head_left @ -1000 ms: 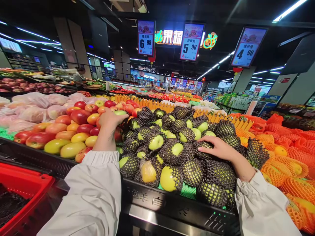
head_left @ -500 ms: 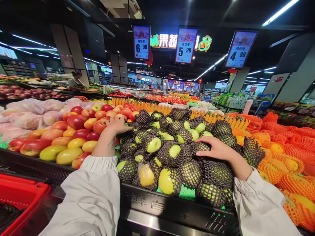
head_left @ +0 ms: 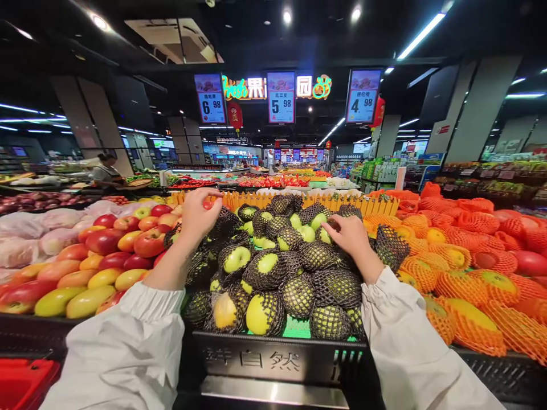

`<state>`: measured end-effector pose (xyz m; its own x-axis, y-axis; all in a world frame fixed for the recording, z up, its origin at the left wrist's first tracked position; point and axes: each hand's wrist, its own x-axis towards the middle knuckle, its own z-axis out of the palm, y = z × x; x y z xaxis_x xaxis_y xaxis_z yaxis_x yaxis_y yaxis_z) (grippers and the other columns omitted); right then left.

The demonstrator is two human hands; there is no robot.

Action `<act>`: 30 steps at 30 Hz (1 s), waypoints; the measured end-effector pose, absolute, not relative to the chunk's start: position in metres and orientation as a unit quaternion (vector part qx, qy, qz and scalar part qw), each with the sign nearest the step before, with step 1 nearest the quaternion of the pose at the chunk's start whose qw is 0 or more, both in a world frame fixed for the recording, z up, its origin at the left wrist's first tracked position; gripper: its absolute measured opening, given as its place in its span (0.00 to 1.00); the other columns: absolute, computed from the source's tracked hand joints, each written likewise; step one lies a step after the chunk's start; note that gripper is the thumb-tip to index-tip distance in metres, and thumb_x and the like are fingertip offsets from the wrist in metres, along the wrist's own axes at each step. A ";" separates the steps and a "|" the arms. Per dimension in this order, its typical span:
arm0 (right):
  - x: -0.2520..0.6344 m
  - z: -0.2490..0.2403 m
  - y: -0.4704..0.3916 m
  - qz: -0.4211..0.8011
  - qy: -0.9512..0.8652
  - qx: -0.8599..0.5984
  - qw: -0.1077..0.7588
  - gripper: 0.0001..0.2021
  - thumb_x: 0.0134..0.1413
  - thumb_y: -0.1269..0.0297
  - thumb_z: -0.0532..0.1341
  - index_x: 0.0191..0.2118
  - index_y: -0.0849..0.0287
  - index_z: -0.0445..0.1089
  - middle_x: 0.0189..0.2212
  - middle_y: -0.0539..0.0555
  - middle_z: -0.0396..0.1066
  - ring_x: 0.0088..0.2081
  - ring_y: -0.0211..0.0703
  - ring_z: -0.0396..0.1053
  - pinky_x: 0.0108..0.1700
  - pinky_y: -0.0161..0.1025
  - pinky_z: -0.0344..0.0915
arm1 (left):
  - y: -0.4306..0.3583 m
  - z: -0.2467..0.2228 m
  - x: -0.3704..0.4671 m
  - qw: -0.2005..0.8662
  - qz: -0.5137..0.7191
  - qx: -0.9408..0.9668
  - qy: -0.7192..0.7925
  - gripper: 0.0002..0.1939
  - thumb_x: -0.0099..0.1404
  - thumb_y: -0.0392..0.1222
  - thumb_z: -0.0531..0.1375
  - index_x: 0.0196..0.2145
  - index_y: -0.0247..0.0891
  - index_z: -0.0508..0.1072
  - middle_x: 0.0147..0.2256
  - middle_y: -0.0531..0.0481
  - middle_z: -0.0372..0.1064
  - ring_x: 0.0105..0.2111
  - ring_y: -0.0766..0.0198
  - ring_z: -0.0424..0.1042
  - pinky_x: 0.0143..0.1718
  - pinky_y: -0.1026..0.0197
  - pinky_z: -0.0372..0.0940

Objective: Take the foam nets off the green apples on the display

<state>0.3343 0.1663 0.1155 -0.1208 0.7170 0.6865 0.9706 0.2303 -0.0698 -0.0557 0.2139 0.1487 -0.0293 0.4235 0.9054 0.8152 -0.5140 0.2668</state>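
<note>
While a bare-topped green apple (head_left: 318,220) is bordered rightward by the right hand (head_left: 351,233), grip unclear, the left hand (head_left: 200,215) is held farther off, unclenched.

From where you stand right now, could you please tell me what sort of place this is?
Most likely the fruit section of a supermarket: netted green apples fill a crate in front, price signs hang overhead, and stocked shelves show farther back.
</note>
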 end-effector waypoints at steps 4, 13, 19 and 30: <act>0.340 0.109 0.176 -0.203 -0.643 -0.606 0.422 0.16 0.64 0.55 0.58 0.47 0.59 0.76 0.29 0.54 0.79 0.34 0.50 0.74 0.42 0.43 0.58 | 0.216 0.161 0.014 0.121 -0.471 -0.774 -0.405 0.12 0.64 0.47 0.56 0.37 0.39 0.76 0.43 0.45 0.77 0.48 0.52 0.72 0.56 0.47 0.63; 0.340 0.104 0.183 -0.162 -0.648 -0.599 0.442 0.19 0.63 0.60 0.58 0.56 0.61 0.70 0.37 0.57 0.78 0.46 0.54 0.70 0.51 0.48 0.58 | 0.267 0.146 0.153 -0.035 -0.129 -0.893 -0.429 0.18 0.61 0.52 0.62 0.45 0.43 0.82 0.70 0.45 0.53 0.69 0.40 0.50 0.68 0.44 0.50; 0.338 0.105 0.181 -0.140 -0.675 -0.592 0.418 0.18 0.64 0.60 0.56 0.55 0.59 0.72 0.37 0.56 0.78 0.47 0.55 0.69 0.53 0.49 0.59 | 0.286 0.134 0.164 -0.032 -0.080 -0.875 -0.476 0.29 0.59 0.53 0.63 0.53 0.34 0.78 0.67 0.36 0.59 0.68 0.37 0.54 0.68 0.45 0.51; 0.337 0.096 0.187 -0.075 -0.702 -0.521 0.480 0.40 0.62 0.47 0.59 0.72 0.61 0.47 0.68 0.66 0.59 0.65 0.61 0.61 0.63 0.56 0.60 | 0.223 0.160 0.122 -0.226 -0.196 -0.914 -0.273 0.26 0.63 0.58 0.62 0.54 0.43 0.77 0.65 0.45 0.63 0.66 0.51 0.61 0.68 0.51 0.51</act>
